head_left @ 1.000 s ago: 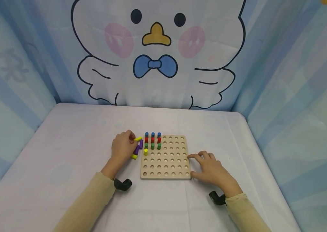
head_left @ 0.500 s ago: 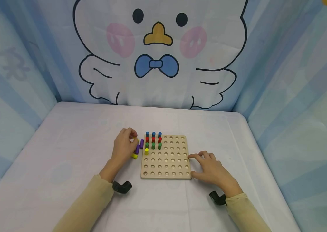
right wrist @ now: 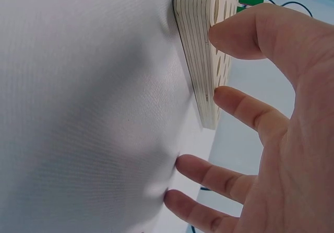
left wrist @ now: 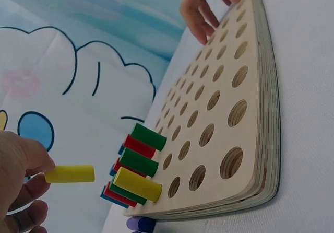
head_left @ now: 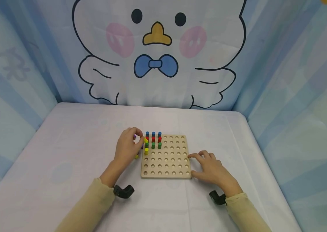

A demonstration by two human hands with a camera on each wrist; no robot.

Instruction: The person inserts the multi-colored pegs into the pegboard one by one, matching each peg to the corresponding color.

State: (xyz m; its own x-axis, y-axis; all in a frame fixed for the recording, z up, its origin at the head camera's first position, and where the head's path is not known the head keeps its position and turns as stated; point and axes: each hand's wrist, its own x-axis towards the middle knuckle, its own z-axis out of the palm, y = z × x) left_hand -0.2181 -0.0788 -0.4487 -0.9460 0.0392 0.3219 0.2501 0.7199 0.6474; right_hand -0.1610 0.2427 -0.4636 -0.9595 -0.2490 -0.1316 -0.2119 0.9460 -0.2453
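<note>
My left hand (head_left: 126,145) pinches a yellow peg (left wrist: 70,174) between thumb and fingertips, above the left side of a wooden pegboard (head_left: 166,176). Upright in the board's far left part are rows of blue pegs (head_left: 153,133), red pegs (head_left: 153,140) and green pegs (head_left: 153,146). One yellow peg (left wrist: 136,184) stands in front of them at the left edge. My right hand (head_left: 211,169) touches the board's right edge with thumb and index fingertip, the other fingers spread; in the right wrist view two fingertips (right wrist: 188,165) rest on the cloth.
Loose purple pegs (left wrist: 141,223) and a yellow peg (head_left: 136,157) lie left of the board, partly hidden by my left hand. A white cloth (head_left: 163,206) covers the table. Behind it hangs a curtain (head_left: 157,87) with a cartoon bird.
My left hand has lifted a yellow peg from the loose pegs and carried it right, over the board's left edge. My right hand has stayed at the board's right edge.
</note>
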